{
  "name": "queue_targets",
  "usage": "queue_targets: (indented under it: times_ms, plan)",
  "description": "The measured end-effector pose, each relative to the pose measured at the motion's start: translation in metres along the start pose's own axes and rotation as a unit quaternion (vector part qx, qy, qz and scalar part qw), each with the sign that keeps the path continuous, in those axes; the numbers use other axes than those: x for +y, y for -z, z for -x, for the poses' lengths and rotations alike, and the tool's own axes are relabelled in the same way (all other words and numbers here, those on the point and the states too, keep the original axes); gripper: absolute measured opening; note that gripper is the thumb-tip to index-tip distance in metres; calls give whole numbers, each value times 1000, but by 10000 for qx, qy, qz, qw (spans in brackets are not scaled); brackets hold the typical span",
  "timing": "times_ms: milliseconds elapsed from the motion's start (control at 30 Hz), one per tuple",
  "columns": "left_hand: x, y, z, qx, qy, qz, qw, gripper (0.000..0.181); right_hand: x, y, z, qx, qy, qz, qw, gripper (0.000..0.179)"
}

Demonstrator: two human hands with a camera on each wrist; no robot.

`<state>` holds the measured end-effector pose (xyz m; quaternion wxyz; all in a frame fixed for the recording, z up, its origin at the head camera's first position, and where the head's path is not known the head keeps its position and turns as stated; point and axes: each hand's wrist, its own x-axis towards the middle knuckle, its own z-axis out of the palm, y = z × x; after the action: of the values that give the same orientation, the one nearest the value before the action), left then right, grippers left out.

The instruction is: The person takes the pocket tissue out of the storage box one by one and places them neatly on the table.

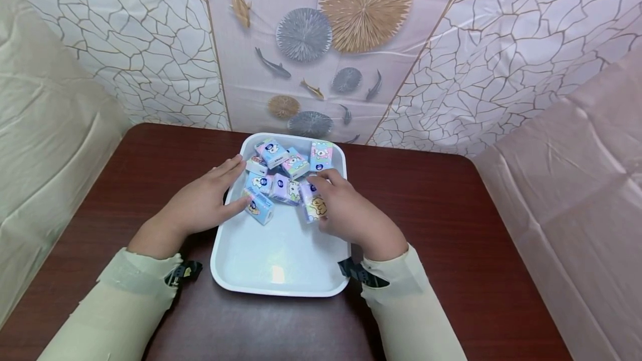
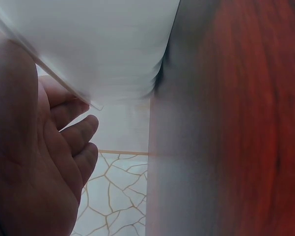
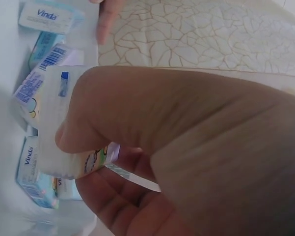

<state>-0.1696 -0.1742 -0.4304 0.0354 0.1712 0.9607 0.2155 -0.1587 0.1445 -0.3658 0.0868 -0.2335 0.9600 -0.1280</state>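
Observation:
A white tray holds several small tissue packs, heaped toward its far end. My right hand grips a purple-and-yellow tissue pack at the tray's right side; the right wrist view shows the thumb along the white side of this pack and the fingers below. My left hand rests along the tray's left rim with fingers extended, its thumb reaching over to a blue tissue pack. Beside that lie a purple pack and a light blue pack.
Farther back in the tray are a tilted blue pack, a green-and-blue pack and a pink-and-blue pack. The tray stands on a dark red-brown table. Patterned cloth hangs behind the table's far edge.

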Motion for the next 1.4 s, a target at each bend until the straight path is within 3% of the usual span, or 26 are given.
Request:
queue_targets:
  times_ms: [633, 1400]
  plan:
    - [1, 0, 0, 54, -22, -1, 10000, 92, 11, 18, 23, 39, -251, -348, 9991, 88]
    - [1, 0, 0, 68, -26, 35, 10000, 91, 43, 23, 43, 239, -325, -403, 9984, 82]
